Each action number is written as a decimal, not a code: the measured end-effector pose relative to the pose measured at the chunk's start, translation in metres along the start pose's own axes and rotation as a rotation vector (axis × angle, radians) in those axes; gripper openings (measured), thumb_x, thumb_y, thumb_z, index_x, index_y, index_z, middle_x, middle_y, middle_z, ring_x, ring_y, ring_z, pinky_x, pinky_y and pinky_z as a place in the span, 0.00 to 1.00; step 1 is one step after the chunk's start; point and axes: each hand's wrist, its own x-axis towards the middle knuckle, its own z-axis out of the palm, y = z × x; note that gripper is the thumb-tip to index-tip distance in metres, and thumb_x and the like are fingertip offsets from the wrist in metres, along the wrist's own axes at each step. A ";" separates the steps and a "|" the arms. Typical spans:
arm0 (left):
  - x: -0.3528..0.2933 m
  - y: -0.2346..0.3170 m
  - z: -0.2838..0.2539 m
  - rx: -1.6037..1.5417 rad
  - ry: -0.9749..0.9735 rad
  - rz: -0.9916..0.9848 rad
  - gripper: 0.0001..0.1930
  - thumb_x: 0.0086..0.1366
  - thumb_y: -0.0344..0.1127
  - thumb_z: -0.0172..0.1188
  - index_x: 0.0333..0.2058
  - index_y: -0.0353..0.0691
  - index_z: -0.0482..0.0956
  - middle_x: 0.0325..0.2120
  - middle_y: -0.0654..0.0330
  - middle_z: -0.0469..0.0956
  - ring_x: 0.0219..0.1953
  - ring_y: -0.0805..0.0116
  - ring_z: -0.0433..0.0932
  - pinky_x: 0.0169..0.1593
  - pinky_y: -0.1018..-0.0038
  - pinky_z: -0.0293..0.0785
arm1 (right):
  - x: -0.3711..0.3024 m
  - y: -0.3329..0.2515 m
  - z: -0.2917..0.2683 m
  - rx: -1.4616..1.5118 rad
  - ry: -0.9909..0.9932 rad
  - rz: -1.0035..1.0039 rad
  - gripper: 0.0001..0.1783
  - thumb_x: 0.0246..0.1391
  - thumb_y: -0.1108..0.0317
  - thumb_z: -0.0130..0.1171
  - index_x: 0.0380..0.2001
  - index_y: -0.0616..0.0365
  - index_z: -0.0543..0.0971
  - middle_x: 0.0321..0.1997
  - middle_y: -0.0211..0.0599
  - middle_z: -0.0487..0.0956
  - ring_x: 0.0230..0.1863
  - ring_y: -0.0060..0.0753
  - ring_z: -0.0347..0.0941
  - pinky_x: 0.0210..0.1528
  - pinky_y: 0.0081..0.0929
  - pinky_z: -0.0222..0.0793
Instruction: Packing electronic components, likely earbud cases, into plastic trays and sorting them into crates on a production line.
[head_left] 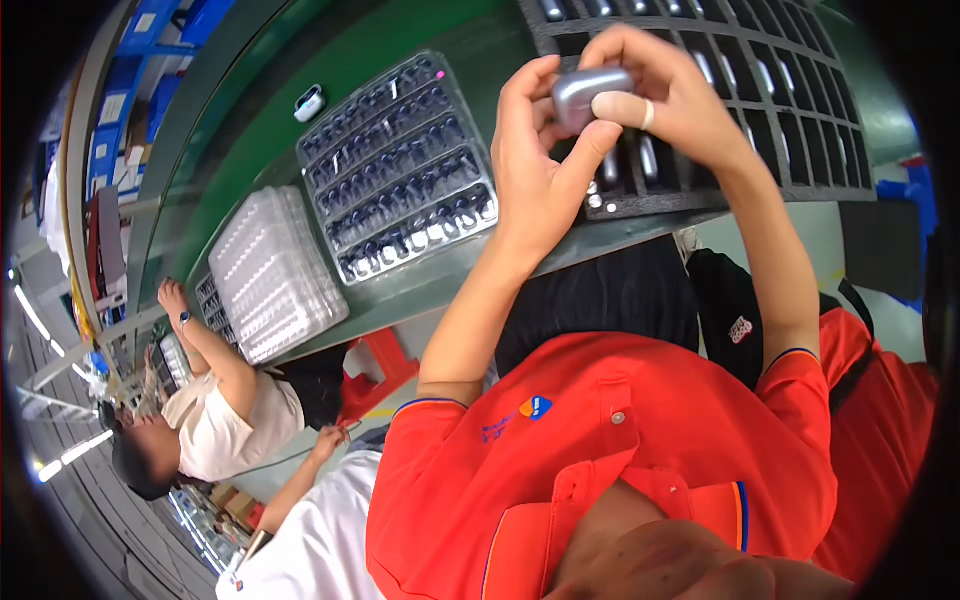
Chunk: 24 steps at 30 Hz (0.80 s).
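A glossy grey rounded case (590, 92), shaped like an earbud charging case, is held up between my two hands above the bench. My left hand (540, 180) curls its fingers round the left end of the case, thumb below it. My right hand (675, 100) grips the other end, its thumb in a pale finger cot pressed on the case's front. Behind and beneath the hands lies a black foam tray (745, 195) with similar grey cases standing in its slots. The case's far side is hidden.
Left of my hands lies a clear tray (330, 200) of small dark earbud-like parts. Beside it are stacked empty clear trays (275, 270) and, farther back, a small white case (310, 103). The green bench (400, 300) runs leftward; two people work along it, left.
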 end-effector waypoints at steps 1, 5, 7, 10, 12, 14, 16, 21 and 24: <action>-0.004 0.005 -0.007 0.090 -0.008 0.049 0.33 0.58 0.28 0.71 0.60 0.31 0.65 0.47 0.54 0.70 0.46 0.63 0.78 0.47 0.71 0.81 | -0.001 -0.010 0.016 0.110 0.028 0.019 0.16 0.55 0.60 0.65 0.41 0.57 0.76 0.37 0.26 0.74 0.37 0.17 0.70 0.37 0.19 0.66; -0.025 0.025 -0.036 0.328 -0.127 0.137 0.34 0.57 0.19 0.69 0.62 0.33 0.65 0.48 0.58 0.69 0.49 0.69 0.76 0.52 0.74 0.77 | 0.000 -0.015 0.053 0.486 0.190 0.189 0.09 0.58 0.62 0.64 0.33 0.56 0.78 0.30 0.21 0.75 0.29 0.10 0.66 0.29 0.13 0.59; -0.039 0.033 -0.049 0.399 -0.085 0.160 0.37 0.56 0.18 0.69 0.64 0.33 0.63 0.44 0.61 0.69 0.46 0.71 0.76 0.49 0.76 0.77 | 0.010 -0.020 0.082 0.424 0.366 0.058 0.10 0.57 0.64 0.65 0.37 0.59 0.79 0.32 0.22 0.75 0.32 0.11 0.67 0.35 0.14 0.65; -0.060 0.041 -0.072 0.387 0.035 -0.003 0.41 0.56 0.17 0.68 0.66 0.35 0.59 0.41 0.63 0.67 0.41 0.75 0.74 0.46 0.79 0.76 | 0.004 -0.035 0.086 -0.202 0.346 -0.195 0.17 0.49 0.72 0.67 0.44 0.59 0.80 0.43 0.30 0.76 0.43 0.21 0.71 0.44 0.20 0.67; -0.067 0.043 -0.079 0.400 0.093 0.040 0.38 0.50 0.19 0.70 0.61 0.37 0.69 0.40 0.56 0.69 0.35 0.67 0.75 0.39 0.76 0.76 | 0.009 -0.043 0.102 -0.354 0.175 -0.343 0.13 0.44 0.71 0.69 0.36 0.59 0.82 0.42 0.34 0.73 0.43 0.29 0.72 0.45 0.24 0.68; -0.069 0.051 -0.089 0.650 0.015 0.151 0.36 0.50 0.19 0.70 0.59 0.38 0.70 0.38 0.56 0.70 0.33 0.66 0.74 0.36 0.75 0.74 | 0.014 -0.039 0.119 -0.218 0.149 -0.280 0.10 0.43 0.70 0.71 0.32 0.57 0.83 0.39 0.32 0.73 0.41 0.32 0.72 0.44 0.27 0.69; -0.076 0.051 -0.095 0.633 0.022 0.085 0.34 0.50 0.21 0.71 0.57 0.38 0.72 0.36 0.57 0.72 0.32 0.65 0.74 0.37 0.72 0.73 | 0.016 -0.031 0.125 -0.317 0.100 -0.326 0.11 0.44 0.71 0.71 0.33 0.57 0.83 0.39 0.33 0.74 0.42 0.32 0.73 0.45 0.27 0.70; -0.056 0.056 -0.169 0.800 0.217 0.063 0.27 0.53 0.30 0.71 0.54 0.42 0.77 0.41 0.58 0.77 0.31 0.66 0.73 0.39 0.69 0.73 | 0.034 -0.002 0.139 -0.161 0.352 -0.245 0.08 0.50 0.70 0.68 0.34 0.58 0.83 0.43 0.33 0.78 0.46 0.31 0.75 0.52 0.27 0.70; 0.009 0.067 -0.209 0.347 0.416 0.061 0.16 0.62 0.23 0.62 0.50 0.34 0.76 0.39 0.60 0.80 0.32 0.77 0.76 0.33 0.80 0.72 | 0.041 0.009 0.148 -0.487 0.131 -0.364 0.10 0.49 0.70 0.68 0.36 0.59 0.83 0.47 0.35 0.78 0.50 0.36 0.72 0.54 0.30 0.68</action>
